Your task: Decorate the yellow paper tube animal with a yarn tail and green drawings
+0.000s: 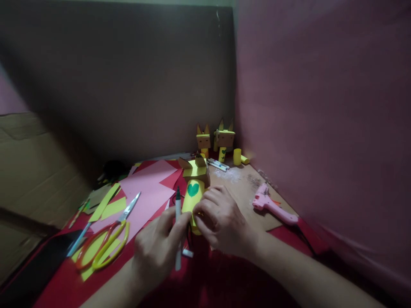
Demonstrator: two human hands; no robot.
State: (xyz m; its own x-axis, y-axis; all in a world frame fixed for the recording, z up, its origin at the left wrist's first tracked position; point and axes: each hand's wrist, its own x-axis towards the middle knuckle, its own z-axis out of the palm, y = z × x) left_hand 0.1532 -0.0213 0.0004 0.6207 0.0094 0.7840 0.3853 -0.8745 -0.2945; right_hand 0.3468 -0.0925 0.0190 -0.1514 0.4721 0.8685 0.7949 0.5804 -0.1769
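A white marker (178, 252) with a dark green tip stands upright in my left hand (157, 244), tip pointing away from me. The thumb of that hand reaches the side of a yellow paper tube figure (189, 202). This figure bears a green heart (193, 190) on its body and a box-shaped head (194, 170) with two pointed cardboard ears. My right hand (221, 218) is closed around the lower right of the tube, its fingertips partly hidden. A small white marker cap (188, 253) lies just below the hands.
Scissors (120, 231) with red and yellow handles rest at left on pink sheets (147, 188) and yellow strips. A pink glue gun (272, 207) lies right on cardboard (250, 192). Behind are markers (218, 165), finished-looking figures (226, 139) and a yellow tube (237, 157), near walls.
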